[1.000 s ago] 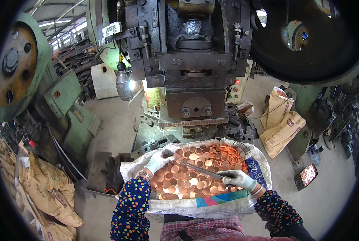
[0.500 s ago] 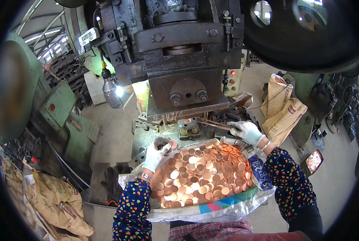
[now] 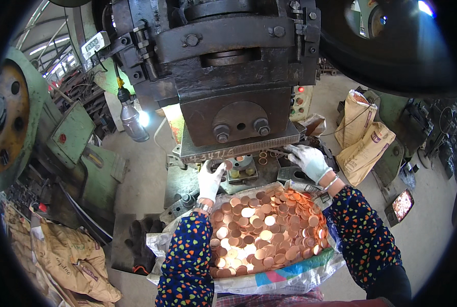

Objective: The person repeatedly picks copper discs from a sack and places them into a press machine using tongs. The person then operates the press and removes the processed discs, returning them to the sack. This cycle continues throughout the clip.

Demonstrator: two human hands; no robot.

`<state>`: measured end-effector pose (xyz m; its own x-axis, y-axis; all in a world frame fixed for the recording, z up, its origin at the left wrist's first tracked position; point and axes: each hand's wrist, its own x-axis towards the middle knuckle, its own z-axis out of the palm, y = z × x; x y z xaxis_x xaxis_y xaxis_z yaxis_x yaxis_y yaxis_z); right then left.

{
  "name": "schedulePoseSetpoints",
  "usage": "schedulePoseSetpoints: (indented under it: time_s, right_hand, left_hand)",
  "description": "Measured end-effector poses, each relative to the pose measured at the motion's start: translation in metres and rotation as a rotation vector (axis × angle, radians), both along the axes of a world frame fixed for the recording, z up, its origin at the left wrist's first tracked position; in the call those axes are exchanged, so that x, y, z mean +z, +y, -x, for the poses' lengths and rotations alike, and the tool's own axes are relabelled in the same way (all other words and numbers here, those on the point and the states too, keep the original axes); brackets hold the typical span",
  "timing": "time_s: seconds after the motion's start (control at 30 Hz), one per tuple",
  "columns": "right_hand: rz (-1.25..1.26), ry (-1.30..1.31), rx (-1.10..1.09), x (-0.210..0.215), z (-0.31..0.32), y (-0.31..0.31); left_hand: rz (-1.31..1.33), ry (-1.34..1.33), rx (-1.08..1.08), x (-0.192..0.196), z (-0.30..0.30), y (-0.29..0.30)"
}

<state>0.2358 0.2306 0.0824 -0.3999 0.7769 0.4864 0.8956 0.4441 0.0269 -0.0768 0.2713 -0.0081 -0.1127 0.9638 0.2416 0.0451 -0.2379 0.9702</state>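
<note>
My left hand (image 3: pixel 211 180), in a pale glove with darkened fingertips, pinches a copper disc (image 3: pixel 228 165) just left of the round die (image 3: pixel 243 163) under the press ram (image 3: pixel 233 115). My right hand (image 3: pixel 309 162), gloved too, is closed around the end of metal tongs (image 3: pixel 278 152). Their tips lie in shadow below the ram and are hard to make out. Several copper rings (image 3: pixel 263 157) lie to the right of the die. Close in front of me, a heap of copper discs (image 3: pixel 264 230) fills a tray lined with a white plastic sack (image 3: pixel 295 273).
A lit lamp (image 3: pixel 134 120) hangs left of the ram. Paper sacks (image 3: pixel 364 151) stand at the right, with more crumpled sacks (image 3: pixel 75 256) at lower left. A dark glove (image 3: pixel 141 243) lies beside the tray. A large dark wheel (image 3: pixel 387 51) overhangs the upper right.
My left hand has moved forward and right with its disc, from over the heap to beside the die. The ram appears lower and closer after the head view shifted. My right hand keeps the tongs.
</note>
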Motion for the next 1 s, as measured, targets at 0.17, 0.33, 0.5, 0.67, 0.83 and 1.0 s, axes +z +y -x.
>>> schedulePoseSetpoints:
  time_s: [0.17, 0.33, 0.5, 0.67, 0.83, 1.0]
  right_hand:
    - [0.237, 0.096, 0.034, -0.002, -0.012, -0.020]
    - [0.292, 0.101, 0.046, -0.003, -0.012, -0.024]
    - [0.317, 0.047, 0.023, -0.001, -0.005, -0.021]
    - [0.347, 0.002, 0.022, 0.002, 0.006, -0.030]
    - [0.413, 0.077, 0.152, -0.013, 0.010, -0.058]
    - [0.685, 0.090, 0.211, -0.055, 0.013, -0.109]
  left_hand:
    - [-0.060, 0.556, 0.334, -0.005, -0.029, 0.026]
    - [-0.363, 1.201, 0.327, -0.017, -0.033, 0.044]
    - [-0.412, 1.228, 0.351, -0.010, -0.034, 0.033]
    - [-0.421, 0.961, 0.290, 0.012, -0.031, 0.009]
    - [-0.216, 0.792, -0.115, 0.018, 0.011, -0.054]
    - [0.028, 1.028, -0.390, 0.013, 0.066, -0.137]
